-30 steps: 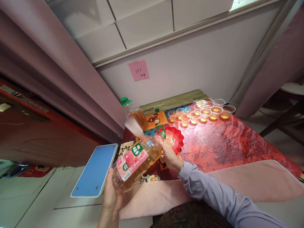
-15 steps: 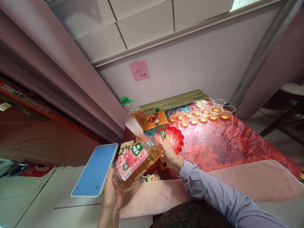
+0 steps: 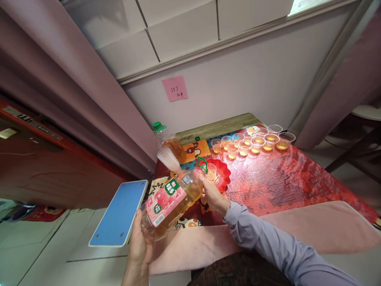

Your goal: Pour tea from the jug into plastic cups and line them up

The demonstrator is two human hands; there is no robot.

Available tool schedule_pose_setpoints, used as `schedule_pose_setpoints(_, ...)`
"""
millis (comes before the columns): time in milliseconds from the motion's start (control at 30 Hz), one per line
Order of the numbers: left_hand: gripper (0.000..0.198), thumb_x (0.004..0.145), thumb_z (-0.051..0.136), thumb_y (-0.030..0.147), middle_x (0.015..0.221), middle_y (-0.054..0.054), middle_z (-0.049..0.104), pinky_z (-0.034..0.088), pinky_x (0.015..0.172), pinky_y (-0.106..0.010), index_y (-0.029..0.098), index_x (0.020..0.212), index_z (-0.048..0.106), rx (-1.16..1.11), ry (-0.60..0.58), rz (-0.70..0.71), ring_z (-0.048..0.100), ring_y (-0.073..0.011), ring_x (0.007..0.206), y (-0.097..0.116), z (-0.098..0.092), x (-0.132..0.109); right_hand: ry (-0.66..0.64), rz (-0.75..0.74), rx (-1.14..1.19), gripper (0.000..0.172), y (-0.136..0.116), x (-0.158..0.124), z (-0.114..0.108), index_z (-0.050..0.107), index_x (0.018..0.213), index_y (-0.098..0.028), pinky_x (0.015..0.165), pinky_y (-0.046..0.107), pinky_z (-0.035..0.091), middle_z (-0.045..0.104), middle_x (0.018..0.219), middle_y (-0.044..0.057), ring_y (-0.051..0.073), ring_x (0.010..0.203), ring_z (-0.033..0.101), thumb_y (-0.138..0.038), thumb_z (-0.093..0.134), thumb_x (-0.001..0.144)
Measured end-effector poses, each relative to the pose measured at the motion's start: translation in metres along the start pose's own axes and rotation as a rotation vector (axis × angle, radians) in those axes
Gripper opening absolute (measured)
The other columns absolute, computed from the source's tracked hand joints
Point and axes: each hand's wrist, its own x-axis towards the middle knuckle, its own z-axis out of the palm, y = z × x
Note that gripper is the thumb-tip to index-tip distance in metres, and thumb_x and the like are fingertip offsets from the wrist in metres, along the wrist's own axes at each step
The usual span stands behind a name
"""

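Note:
My left hand [image 3: 139, 244] is wrapped round the base of a big juice bottle [image 3: 171, 202] with a pink label, tilted so its neck points toward a red scalloped plate [image 3: 224, 174]. My right hand [image 3: 212, 195] grips the bottle near its neck, by the green handle ring [image 3: 203, 163]. A small clear cup [image 3: 211, 171] stands on the red plate just under the bottle's mouth. Amber liquid fills the bottle's lower side.
Several small cups of amber drink [image 3: 253, 142] stand in rows at the table's far end. A second bottle with a green cap [image 3: 166, 140] and a stack of clear cups [image 3: 169, 160] are at the left. A blue stool [image 3: 119, 214] stands beside the table, whose cloth [image 3: 279, 178] is red.

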Motion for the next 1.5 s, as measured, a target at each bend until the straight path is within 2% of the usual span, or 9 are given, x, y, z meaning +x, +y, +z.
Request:
schedule_pose_setpoints(267,0.046,0.109,0.054,0.038,0.126,-0.013,0.084,0.067,0.099,-0.045,0.016,0.144,0.074,-0.011,-0.006,0.001,0.08,-0.0327,0.12,0.0,0.0,-0.001,0.007,0.008,-0.007,0.037,0.0,0.001,-0.001,0.081,0.094,-0.022,0.056,0.023,0.05,0.082,0.087,0.005,0.017,0.075,0.072,-0.058,0.084,0.09)
schedule_pose_setpoints(467,0.045,0.111,0.05,0.036,0.128,-0.012,0.084,0.067,0.1,-0.043,0.017,0.144,0.074,-0.004,0.004,0.009,0.079,-0.0305,0.121,-0.001,0.0,0.001,0.004,0.018,-0.018,0.038,0.0,0.002,-0.002,0.081,0.095,-0.022,0.053,0.024,0.048,0.083,0.088,0.005,0.019,0.075,0.073,-0.06,0.083,0.09)
schedule_pose_setpoints(667,0.046,0.11,0.051,0.037,0.13,-0.013,0.083,0.064,0.106,-0.045,0.016,0.144,0.075,-0.031,-0.006,0.005,0.076,-0.0322,0.13,0.001,0.002,-0.001,0.005,0.018,-0.012,0.039,-0.001,0.001,-0.001,0.08,0.093,-0.02,0.052,0.022,0.047,0.082,0.085,0.005,0.017,0.072,0.072,-0.059,0.083,0.091)
schedule_pose_setpoints(833,0.044,0.109,0.052,0.038,0.126,-0.012,0.084,0.066,0.104,-0.047,0.017,0.14,0.076,-0.014,0.004,-0.008,0.078,-0.0329,0.125,0.001,0.001,0.0,-0.002,0.004,0.006,0.037,0.001,0.002,-0.001,0.081,0.094,-0.021,0.055,0.023,0.049,0.083,0.087,0.005,0.019,0.077,0.074,-0.057,0.081,0.093)
schedule_pose_setpoints(1033,0.043,0.107,0.057,0.043,0.126,-0.011,0.084,0.067,0.097,-0.04,0.018,0.134,0.079,-0.043,-0.032,0.014,0.08,-0.031,0.118,-0.003,-0.005,0.007,-0.013,0.02,-0.023,0.043,-0.001,0.002,-0.002,0.08,0.099,-0.021,0.049,0.022,0.045,0.081,0.084,0.004,0.017,0.068,0.072,-0.063,0.085,0.09)
schedule_pose_setpoints(1267,0.046,0.106,0.062,0.047,0.125,-0.011,0.085,0.067,0.094,-0.035,0.018,0.139,0.076,-0.045,-0.04,0.037,0.081,-0.0283,0.116,-0.012,-0.013,0.018,-0.004,0.014,-0.009,0.045,-0.001,0.002,-0.002,0.081,0.099,-0.021,0.051,0.022,0.048,0.082,0.084,0.003,0.016,0.068,0.071,-0.065,0.086,0.088)
schedule_pose_setpoints(1500,0.048,0.106,0.06,0.042,0.126,-0.012,0.084,0.066,0.101,-0.043,0.019,0.145,0.074,-0.069,-0.037,0.004,0.08,-0.0325,0.119,-0.005,-0.006,0.007,-0.007,0.025,-0.036,0.041,0.0,0.001,-0.002,0.081,0.1,-0.021,0.051,0.023,0.047,0.081,0.084,0.004,0.017,0.069,0.071,-0.062,0.083,0.092)
